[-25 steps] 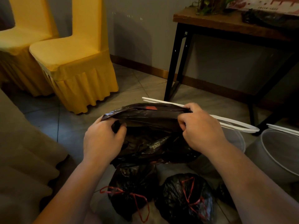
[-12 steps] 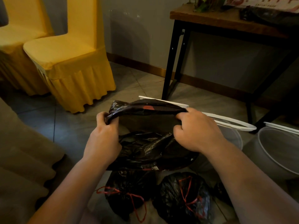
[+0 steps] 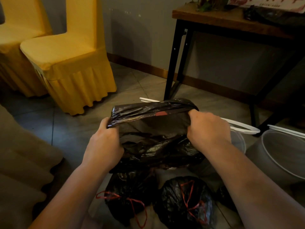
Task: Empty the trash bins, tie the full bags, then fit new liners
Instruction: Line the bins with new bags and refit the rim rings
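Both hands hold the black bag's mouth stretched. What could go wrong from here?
1. Left hand and right hand grip the bag by its bunched rim; pulling harder may tear the thin film.
2. Tied bags lie right below; the hanging bag may snag on them.
3. The white ring looks loose over the bin by the right hand; a bump might knock it off.
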### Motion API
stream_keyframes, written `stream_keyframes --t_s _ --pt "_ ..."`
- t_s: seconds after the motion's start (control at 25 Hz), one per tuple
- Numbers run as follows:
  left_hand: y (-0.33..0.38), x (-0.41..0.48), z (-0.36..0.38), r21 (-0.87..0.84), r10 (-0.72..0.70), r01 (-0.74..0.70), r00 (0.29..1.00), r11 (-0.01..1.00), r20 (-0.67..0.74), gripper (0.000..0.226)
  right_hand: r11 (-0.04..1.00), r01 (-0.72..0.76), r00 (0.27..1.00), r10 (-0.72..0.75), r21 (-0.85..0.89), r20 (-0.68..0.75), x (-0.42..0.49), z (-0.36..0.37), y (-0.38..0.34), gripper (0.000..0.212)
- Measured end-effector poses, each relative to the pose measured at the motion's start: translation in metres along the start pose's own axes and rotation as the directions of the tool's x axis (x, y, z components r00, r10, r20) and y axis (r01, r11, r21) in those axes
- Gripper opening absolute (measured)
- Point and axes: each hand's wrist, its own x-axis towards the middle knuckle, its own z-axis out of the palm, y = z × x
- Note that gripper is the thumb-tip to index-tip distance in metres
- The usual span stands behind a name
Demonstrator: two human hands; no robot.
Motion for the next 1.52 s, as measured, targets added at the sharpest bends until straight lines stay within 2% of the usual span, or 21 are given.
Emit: stream_keyframes --t_s 0.08,0.16,0.28,0.4,0.44,0.52,0.64,0.72,0.8,0.92,1.04,1.12,1.2,1.32,1.52 --pt "0.002 -0.001 -0.001 -0.028 -0.007 0.006 1.0 1.0 -0.022 0.056 0.998 0.064 0.998 -0.064 0.02 -0.02 0.003 -0.002 0.002 0.027" --pt "0.008 -0.002 -0.006 -0.064 -0.062 0.055 0.993 0.996 -0.105 0.052 0.991 0.103 0.995 -0.101 0.084 -0.027 0.004 -0.002 0.003 0.024" --pt "0.016 -0.004 -0.013 -0.093 -0.107 0.085 0.959 0.992 -0.262 0.03 0.979 0.131 0.99 -0.122 0.154 -0.065 0.004 0.003 0.003 0.017" --pt "0.019 -0.002 -0.014 -0.092 -0.068 0.041 0.945 0.995 -0.319 0.012 0.934 0.21 0.977 -0.212 0.289 -0.024 0.005 0.011 0.009 0.036" --pt "0.018 -0.001 -0.014 -0.097 -0.06 0.031 0.95 0.995 -0.307 0.015 0.895 0.237 0.967 -0.256 0.378 0.0 0.005 0.01 0.011 0.035" --pt "0.013 0.002 -0.011 -0.059 -0.051 0.039 0.974 0.997 -0.22 0.036 0.834 0.253 0.946 -0.319 0.49 0.053 0.004 0.007 0.015 0.035" --pt "0.001 0.011 -0.004 0.0 -0.092 0.092 0.995 0.996 -0.031 0.068 0.888 0.194 0.942 -0.287 0.417 0.173 0.005 0.01 0.018 0.032" --pt "-0.004 0.016 0.002 0.008 -0.129 0.129 0.988 0.992 0.082 0.068 0.965 0.112 0.941 -0.18 0.239 0.286 0.006 0.018 0.022 0.031" --pt "-0.006 0.017 0.007 0.0 -0.097 0.098 0.984 0.995 0.147 0.06 0.987 0.095 0.954 -0.127 0.126 0.271 0.008 0.023 0.028 0.025" --pt "-0.011 0.017 0.017 -0.038 -0.029 0.037 0.981 0.999 0.194 0.058 0.988 0.136 0.97 -0.148 0.077 0.195 0.006 0.028 0.031 0.018" --pt "-0.015 0.013 0.028 -0.051 0.0 0.016 0.957 0.999 0.29 0.071 0.996 0.079 0.951 -0.091 0.053 0.296 -0.001 0.041 0.03 0.025" --pt "-0.016 0.013 0.034 -0.106 0.069 -0.038 0.951 0.994 0.302 0.073 0.998 0.05 0.923 -0.06 0.036 0.379 0.007 0.049 0.032 0.03" --pt "-0.012 0.023 0.038 -0.164 0.131 -0.086 0.947 0.983 0.294 0.074 0.999 0.034 0.902 -0.049 0.042 0.428 0.03 0.059 0.034 0.04" --pt "0.002 0.054 0.047 -0.132 0.133 -0.094 0.936 0.987 0.327 0.086 0.989 -0.071 0.878 0.001 0.128 0.478 0.069 0.085 0.033 0.053" --pt "0.015 0.118 0.071 -0.061 0.225 -0.218 0.904 0.974 0.363 0.069 0.882 -0.286 0.86 0.063 0.375 0.507 0.114 0.147 0.039 0.057"
